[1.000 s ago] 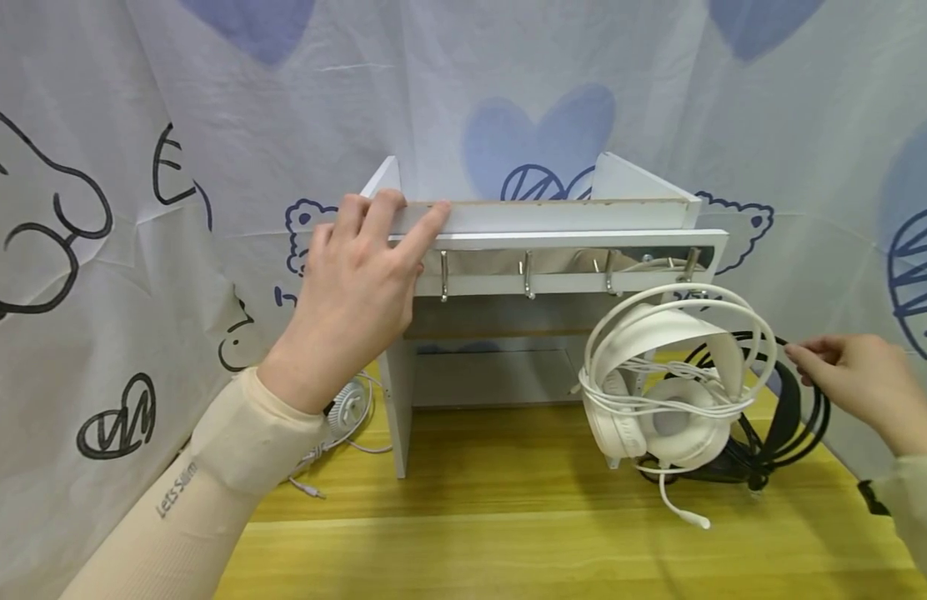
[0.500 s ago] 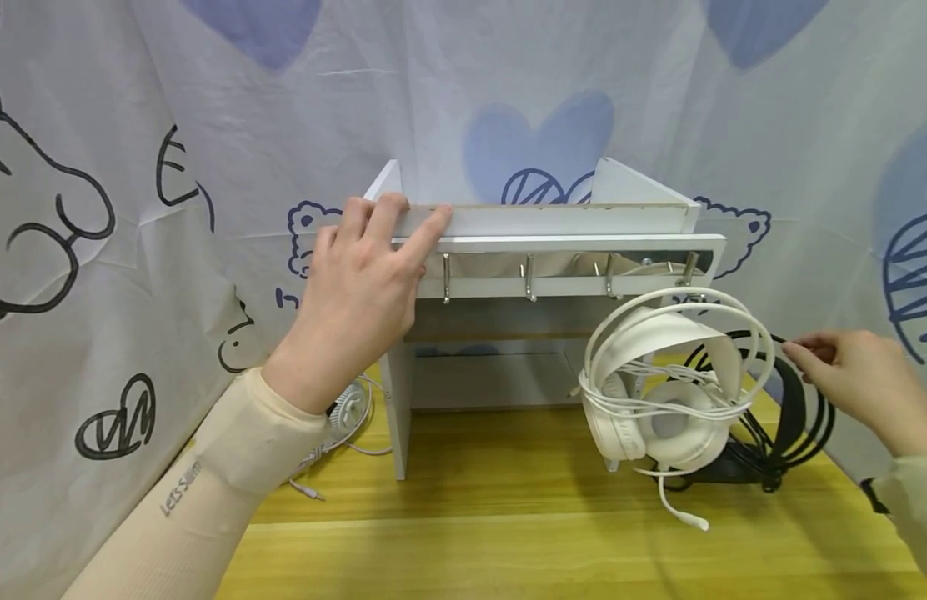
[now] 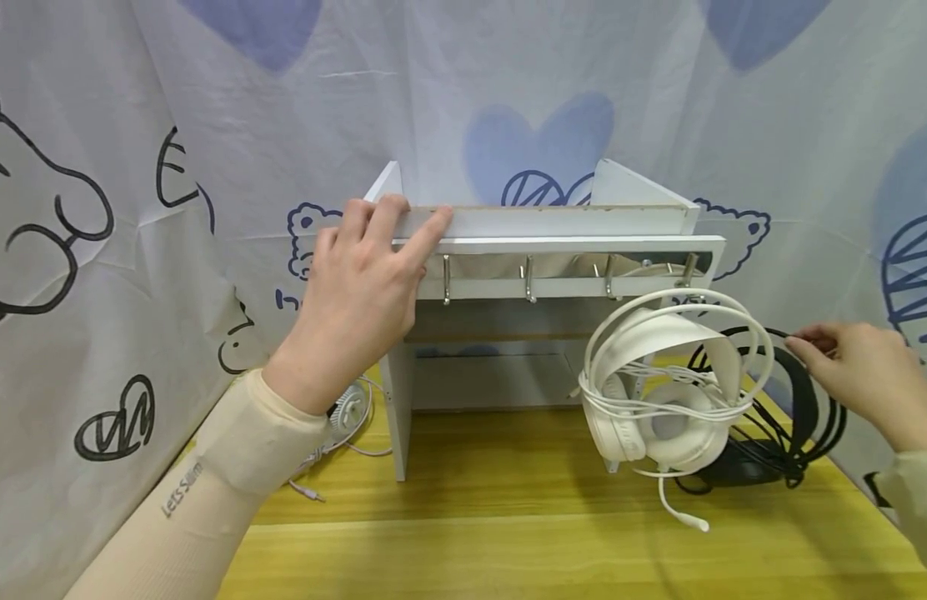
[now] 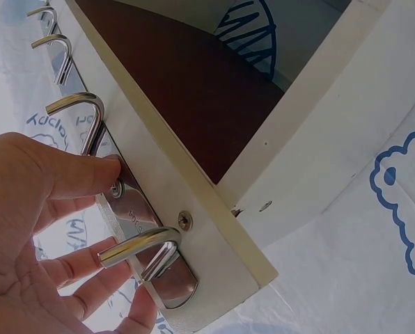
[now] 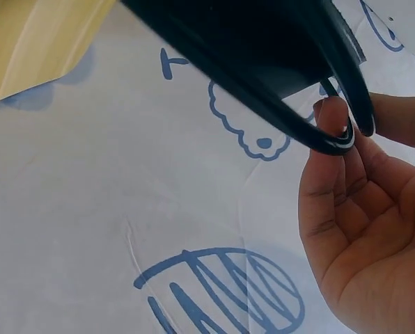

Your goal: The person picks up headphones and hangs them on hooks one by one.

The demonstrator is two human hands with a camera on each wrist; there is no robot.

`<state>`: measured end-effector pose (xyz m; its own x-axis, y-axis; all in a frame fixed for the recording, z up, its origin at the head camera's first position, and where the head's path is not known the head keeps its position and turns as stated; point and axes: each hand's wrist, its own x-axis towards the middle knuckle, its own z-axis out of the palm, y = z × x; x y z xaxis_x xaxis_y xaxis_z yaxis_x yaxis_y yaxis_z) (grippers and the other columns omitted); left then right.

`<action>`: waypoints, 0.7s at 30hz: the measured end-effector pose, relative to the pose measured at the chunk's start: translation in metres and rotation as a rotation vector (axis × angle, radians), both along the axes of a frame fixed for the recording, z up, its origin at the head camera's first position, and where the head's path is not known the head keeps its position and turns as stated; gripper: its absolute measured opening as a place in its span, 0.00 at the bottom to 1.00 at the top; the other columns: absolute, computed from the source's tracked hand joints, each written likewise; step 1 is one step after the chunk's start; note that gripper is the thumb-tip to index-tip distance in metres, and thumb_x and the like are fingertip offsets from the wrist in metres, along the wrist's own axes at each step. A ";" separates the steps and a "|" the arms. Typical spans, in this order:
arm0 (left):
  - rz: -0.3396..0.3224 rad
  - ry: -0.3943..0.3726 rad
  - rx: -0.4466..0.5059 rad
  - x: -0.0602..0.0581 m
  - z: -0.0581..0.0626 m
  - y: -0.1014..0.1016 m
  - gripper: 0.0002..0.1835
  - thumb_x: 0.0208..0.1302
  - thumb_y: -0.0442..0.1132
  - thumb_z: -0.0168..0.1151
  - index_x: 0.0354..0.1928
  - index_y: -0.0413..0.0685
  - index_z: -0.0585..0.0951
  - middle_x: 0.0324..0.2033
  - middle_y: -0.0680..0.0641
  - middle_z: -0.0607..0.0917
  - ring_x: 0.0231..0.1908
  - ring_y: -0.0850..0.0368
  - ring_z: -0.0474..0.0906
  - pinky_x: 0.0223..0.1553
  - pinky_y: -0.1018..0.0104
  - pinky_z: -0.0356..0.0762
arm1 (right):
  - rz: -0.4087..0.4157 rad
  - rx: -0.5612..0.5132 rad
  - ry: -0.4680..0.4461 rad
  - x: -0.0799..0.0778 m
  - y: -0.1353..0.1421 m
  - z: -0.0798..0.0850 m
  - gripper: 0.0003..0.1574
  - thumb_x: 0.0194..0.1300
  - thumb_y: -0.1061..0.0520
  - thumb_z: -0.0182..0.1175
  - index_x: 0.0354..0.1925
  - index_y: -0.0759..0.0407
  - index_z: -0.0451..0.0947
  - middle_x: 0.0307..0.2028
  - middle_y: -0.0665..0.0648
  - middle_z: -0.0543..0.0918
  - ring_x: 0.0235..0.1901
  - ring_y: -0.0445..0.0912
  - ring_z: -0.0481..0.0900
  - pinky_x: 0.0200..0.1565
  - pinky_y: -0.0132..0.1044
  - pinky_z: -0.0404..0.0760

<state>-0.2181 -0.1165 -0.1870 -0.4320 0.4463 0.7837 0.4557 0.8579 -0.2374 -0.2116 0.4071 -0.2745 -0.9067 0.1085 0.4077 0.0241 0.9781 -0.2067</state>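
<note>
My left hand (image 3: 366, 283) grips the upper left end of a white shelf unit (image 3: 553, 223). In the left wrist view, its thumb (image 4: 82, 174) presses the metal hook rail (image 4: 134, 219) while the other fingers reach past the board's edge. At the right, my right hand (image 3: 869, 375) pinches the thin outer band of a black headset (image 3: 804, 404). The right wrist view shows that dark band (image 5: 263, 104) between thumb and fingertips. A white headset (image 3: 673, 375), its cable wound round it, hangs at the right end of the rail and partly hides the black one.
Several metal hooks (image 3: 528, 279) line the shelf front. Behind the left forearm, a white corded object (image 3: 348, 412) lies on the yellow wood-grain table (image 3: 463, 542). A patterned cloth (image 3: 538, 75) hangs behind and at both sides.
The black headset has shifted right and tilted a little, with my right hand still holding its band. My left hand and the white headset stay in place.
</note>
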 end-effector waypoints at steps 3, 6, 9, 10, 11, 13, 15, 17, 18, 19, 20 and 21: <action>0.003 -0.005 -0.001 0.000 0.000 0.000 0.28 0.73 0.32 0.61 0.72 0.58 0.77 0.60 0.36 0.78 0.56 0.35 0.72 0.40 0.42 0.77 | 0.005 0.013 0.017 0.000 0.000 0.002 0.20 0.79 0.57 0.60 0.45 0.78 0.82 0.33 0.74 0.86 0.29 0.62 0.81 0.29 0.53 0.78; 0.005 -0.014 -0.002 0.001 0.000 0.001 0.28 0.74 0.32 0.60 0.72 0.58 0.77 0.60 0.36 0.78 0.56 0.35 0.72 0.40 0.43 0.77 | 0.007 0.029 0.034 0.000 0.000 0.003 0.18 0.78 0.58 0.61 0.45 0.78 0.82 0.31 0.73 0.86 0.27 0.60 0.81 0.27 0.50 0.77; 0.011 -0.029 -0.001 0.001 0.000 0.001 0.28 0.74 0.33 0.60 0.73 0.58 0.76 0.61 0.37 0.77 0.57 0.36 0.72 0.41 0.43 0.77 | 0.001 0.031 0.041 0.000 0.000 0.005 0.18 0.77 0.59 0.61 0.45 0.78 0.82 0.33 0.74 0.86 0.28 0.62 0.82 0.29 0.55 0.79; 0.014 -0.034 -0.002 0.001 0.000 0.001 0.28 0.74 0.33 0.60 0.73 0.58 0.76 0.61 0.37 0.77 0.58 0.36 0.71 0.41 0.43 0.77 | -0.002 0.029 0.039 0.001 0.000 0.005 0.18 0.78 0.59 0.61 0.45 0.78 0.82 0.34 0.75 0.86 0.29 0.63 0.82 0.30 0.58 0.80; 0.017 -0.037 -0.003 0.001 0.000 0.001 0.28 0.74 0.33 0.59 0.73 0.58 0.76 0.61 0.37 0.77 0.58 0.36 0.71 0.42 0.43 0.77 | -0.009 0.026 0.034 0.001 0.000 0.005 0.19 0.78 0.58 0.61 0.46 0.78 0.81 0.35 0.76 0.86 0.31 0.65 0.83 0.32 0.59 0.80; 0.020 -0.039 -0.005 0.001 0.000 0.001 0.28 0.74 0.33 0.59 0.73 0.58 0.76 0.62 0.37 0.77 0.58 0.36 0.71 0.42 0.43 0.77 | -0.025 0.020 0.028 0.002 0.000 0.006 0.19 0.78 0.58 0.60 0.46 0.78 0.81 0.37 0.78 0.85 0.34 0.68 0.83 0.33 0.61 0.80; 0.021 -0.039 -0.007 0.002 0.001 0.001 0.28 0.74 0.33 0.59 0.74 0.58 0.76 0.62 0.37 0.77 0.58 0.35 0.71 0.42 0.43 0.77 | -0.043 0.019 0.020 0.003 0.000 0.007 0.19 0.79 0.58 0.60 0.47 0.78 0.80 0.40 0.79 0.85 0.37 0.71 0.83 0.35 0.62 0.80; 0.020 -0.036 -0.007 0.002 0.001 0.001 0.28 0.74 0.32 0.59 0.73 0.58 0.76 0.62 0.37 0.77 0.58 0.35 0.72 0.42 0.43 0.78 | -0.061 0.024 0.023 0.003 0.000 0.009 0.19 0.79 0.58 0.60 0.48 0.78 0.80 0.41 0.80 0.85 0.39 0.73 0.83 0.36 0.63 0.79; 0.019 -0.034 -0.007 0.002 0.001 0.001 0.28 0.74 0.32 0.59 0.73 0.58 0.76 0.62 0.36 0.77 0.58 0.35 0.72 0.42 0.43 0.78 | -0.064 0.029 0.031 0.004 0.000 0.009 0.19 0.78 0.58 0.60 0.47 0.77 0.80 0.41 0.79 0.85 0.40 0.73 0.83 0.37 0.63 0.78; 0.018 -0.030 -0.007 0.002 0.001 0.000 0.28 0.74 0.32 0.59 0.73 0.58 0.76 0.61 0.36 0.77 0.58 0.35 0.72 0.41 0.43 0.78 | -0.064 0.033 0.041 0.004 0.000 0.010 0.19 0.78 0.57 0.61 0.47 0.77 0.81 0.41 0.79 0.85 0.40 0.74 0.83 0.37 0.64 0.78; 0.016 -0.026 -0.006 0.002 0.001 0.000 0.28 0.73 0.32 0.60 0.73 0.58 0.76 0.61 0.36 0.77 0.58 0.35 0.72 0.41 0.43 0.78 | -0.064 0.037 0.051 0.004 0.001 0.011 0.18 0.77 0.57 0.62 0.47 0.77 0.81 0.41 0.79 0.85 0.40 0.74 0.83 0.37 0.64 0.78; 0.013 -0.020 -0.005 0.001 0.000 0.000 0.28 0.73 0.32 0.60 0.73 0.58 0.76 0.61 0.36 0.78 0.57 0.35 0.72 0.41 0.43 0.78 | -0.062 0.040 0.064 0.004 0.002 0.012 0.18 0.77 0.58 0.62 0.47 0.77 0.81 0.40 0.79 0.85 0.39 0.74 0.83 0.37 0.64 0.78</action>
<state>-0.2166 -0.1165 -0.1866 -0.4536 0.4440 0.7727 0.4491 0.8628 -0.2321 -0.2075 0.4088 -0.2626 -0.8705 0.1459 0.4700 0.0725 0.9826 -0.1707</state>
